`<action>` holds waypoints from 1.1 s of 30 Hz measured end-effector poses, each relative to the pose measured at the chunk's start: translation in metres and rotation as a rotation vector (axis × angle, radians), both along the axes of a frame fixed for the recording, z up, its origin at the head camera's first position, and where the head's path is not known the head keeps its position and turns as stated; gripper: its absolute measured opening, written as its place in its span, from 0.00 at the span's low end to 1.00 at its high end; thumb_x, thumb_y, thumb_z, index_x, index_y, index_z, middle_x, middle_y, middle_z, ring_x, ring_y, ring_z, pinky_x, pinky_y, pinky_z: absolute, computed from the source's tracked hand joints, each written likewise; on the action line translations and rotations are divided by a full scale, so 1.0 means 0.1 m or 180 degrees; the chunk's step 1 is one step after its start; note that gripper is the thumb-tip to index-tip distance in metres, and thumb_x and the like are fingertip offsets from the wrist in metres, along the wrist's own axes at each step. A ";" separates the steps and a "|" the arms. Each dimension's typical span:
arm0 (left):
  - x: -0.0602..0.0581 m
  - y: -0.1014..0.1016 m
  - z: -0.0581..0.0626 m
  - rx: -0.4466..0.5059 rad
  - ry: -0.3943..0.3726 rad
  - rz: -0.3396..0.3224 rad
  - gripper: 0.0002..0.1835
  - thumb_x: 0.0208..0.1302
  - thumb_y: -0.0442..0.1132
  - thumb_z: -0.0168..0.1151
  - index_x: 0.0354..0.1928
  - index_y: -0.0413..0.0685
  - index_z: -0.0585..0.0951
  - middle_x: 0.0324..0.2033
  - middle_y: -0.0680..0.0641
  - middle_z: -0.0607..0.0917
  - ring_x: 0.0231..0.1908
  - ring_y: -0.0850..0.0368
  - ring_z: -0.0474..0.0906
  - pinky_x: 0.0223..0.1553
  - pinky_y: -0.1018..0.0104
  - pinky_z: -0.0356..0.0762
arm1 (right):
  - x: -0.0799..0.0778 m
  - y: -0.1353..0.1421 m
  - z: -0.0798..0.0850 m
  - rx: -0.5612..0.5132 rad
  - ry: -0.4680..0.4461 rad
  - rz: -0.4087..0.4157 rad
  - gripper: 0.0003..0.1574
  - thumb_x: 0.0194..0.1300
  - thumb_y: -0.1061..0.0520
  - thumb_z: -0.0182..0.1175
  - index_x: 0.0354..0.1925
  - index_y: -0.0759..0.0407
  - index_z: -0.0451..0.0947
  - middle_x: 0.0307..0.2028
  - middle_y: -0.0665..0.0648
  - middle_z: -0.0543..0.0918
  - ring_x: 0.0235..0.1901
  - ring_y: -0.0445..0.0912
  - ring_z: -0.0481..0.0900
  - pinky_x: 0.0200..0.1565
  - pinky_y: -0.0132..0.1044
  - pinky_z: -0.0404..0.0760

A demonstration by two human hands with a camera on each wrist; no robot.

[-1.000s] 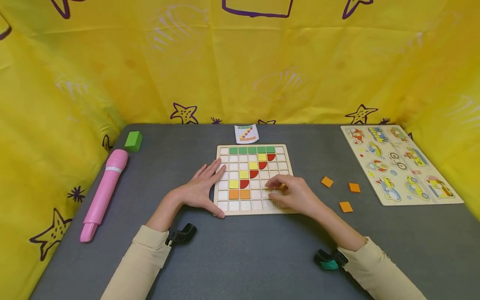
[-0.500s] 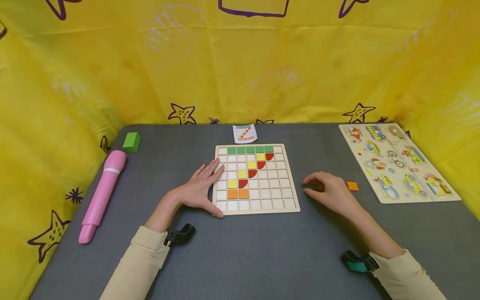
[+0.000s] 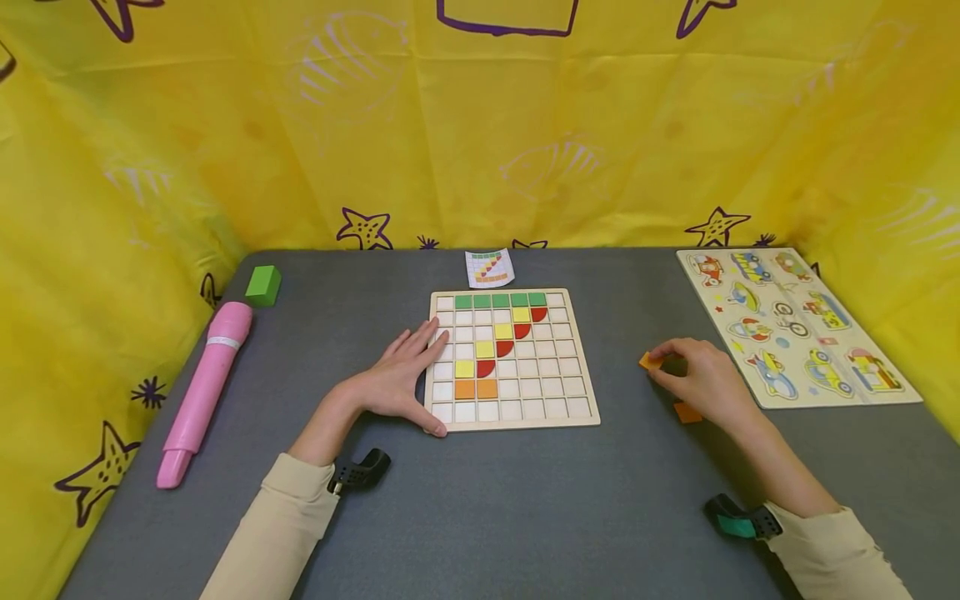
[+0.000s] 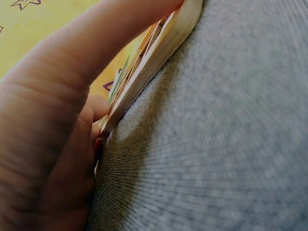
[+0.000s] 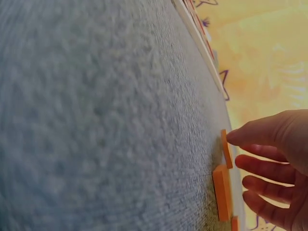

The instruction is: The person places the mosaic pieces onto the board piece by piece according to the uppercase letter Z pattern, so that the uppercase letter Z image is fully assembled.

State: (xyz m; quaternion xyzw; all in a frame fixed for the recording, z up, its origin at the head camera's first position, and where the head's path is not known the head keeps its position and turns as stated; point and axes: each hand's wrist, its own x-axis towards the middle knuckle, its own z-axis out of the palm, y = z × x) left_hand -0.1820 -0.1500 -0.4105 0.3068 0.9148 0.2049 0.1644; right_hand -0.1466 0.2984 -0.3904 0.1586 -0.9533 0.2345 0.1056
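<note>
A wooden grid board (image 3: 551, 408) lies in the middle of the table, bearing a row of green tiles, a diagonal of yellow squares and red quarter-circles, and two orange squares. My left hand (image 3: 395, 379) rests on its left edge with fingers spread, thumb at the near corner; the left wrist view shows the thumb (image 4: 96, 43) along the board's side. To the right of the board, my right hand (image 3: 701, 379) pinches an orange square tile (image 3: 647, 362) between thumb and fingertips, close over the table. Another orange tile (image 3: 687, 412) lies just under that hand.
Behind the board lies a small pattern card (image 3: 491, 267). A picture puzzle board (image 3: 798, 333) lies at the right. At the left are a pink microphone (image 3: 204, 392) and a green block (image 3: 263, 286). A yellow curtain (image 3: 480, 150) hangs around the table.
My right hand has moved right from over the grid board to the loose orange tiles and now pinches one. My left hand stays on the board's edge.
</note>
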 end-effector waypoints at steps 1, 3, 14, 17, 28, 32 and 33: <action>0.00 0.00 0.00 0.0006 -0.0007 0.0002 0.77 0.34 0.77 0.70 0.78 0.47 0.40 0.76 0.45 0.31 0.74 0.52 0.26 0.71 0.49 0.28 | 0.00 0.01 0.00 0.0013 -0.0002 -0.0001 0.09 0.55 0.63 0.71 0.37 0.61 0.84 0.37 0.61 0.85 0.40 0.58 0.80 0.43 0.56 0.74; 0.00 0.00 0.00 0.0009 -0.0009 0.0000 0.76 0.34 0.77 0.70 0.78 0.47 0.40 0.76 0.45 0.31 0.74 0.52 0.26 0.71 0.49 0.28 | -0.01 0.03 -0.01 0.0045 -0.0027 -0.0006 0.09 0.55 0.63 0.71 0.37 0.62 0.83 0.37 0.62 0.85 0.39 0.58 0.80 0.43 0.56 0.74; 0.00 0.00 0.01 0.0018 -0.0001 -0.0003 0.76 0.34 0.77 0.70 0.78 0.46 0.40 0.76 0.44 0.31 0.74 0.51 0.27 0.71 0.49 0.28 | -0.01 -0.05 0.00 -0.0038 -0.0110 -0.0056 0.09 0.55 0.62 0.71 0.37 0.58 0.83 0.37 0.59 0.85 0.36 0.54 0.79 0.40 0.50 0.73; 0.00 0.00 0.01 0.0017 -0.0004 -0.0002 0.76 0.34 0.77 0.70 0.78 0.46 0.40 0.76 0.44 0.31 0.74 0.51 0.26 0.71 0.48 0.28 | -0.02 -0.14 0.01 -0.0126 -0.0181 -0.0025 0.09 0.55 0.60 0.72 0.37 0.57 0.84 0.37 0.57 0.85 0.34 0.51 0.78 0.39 0.47 0.73; 0.00 0.00 0.00 0.0022 -0.0005 0.0012 0.76 0.34 0.77 0.69 0.78 0.47 0.40 0.76 0.45 0.31 0.74 0.52 0.26 0.71 0.49 0.28 | -0.04 -0.59 0.06 -0.0452 -0.0447 0.0220 0.10 0.57 0.57 0.72 0.39 0.54 0.83 0.39 0.53 0.85 0.35 0.49 0.81 0.39 0.45 0.78; 0.00 0.00 0.01 0.0019 0.0000 0.0009 0.77 0.34 0.78 0.69 0.78 0.47 0.40 0.76 0.45 0.31 0.74 0.52 0.26 0.71 0.49 0.28 | -0.04 -0.75 0.06 -0.0526 -0.0536 0.0363 0.11 0.56 0.58 0.73 0.39 0.54 0.84 0.37 0.51 0.84 0.36 0.48 0.79 0.39 0.44 0.78; 0.00 0.00 0.01 0.0015 -0.0001 0.0008 0.77 0.34 0.78 0.69 0.78 0.47 0.40 0.76 0.45 0.31 0.74 0.52 0.26 0.71 0.49 0.28 | -0.04 -0.79 0.06 -0.0530 -0.0548 0.0410 0.11 0.56 0.58 0.73 0.39 0.54 0.84 0.36 0.51 0.84 0.36 0.47 0.78 0.39 0.43 0.78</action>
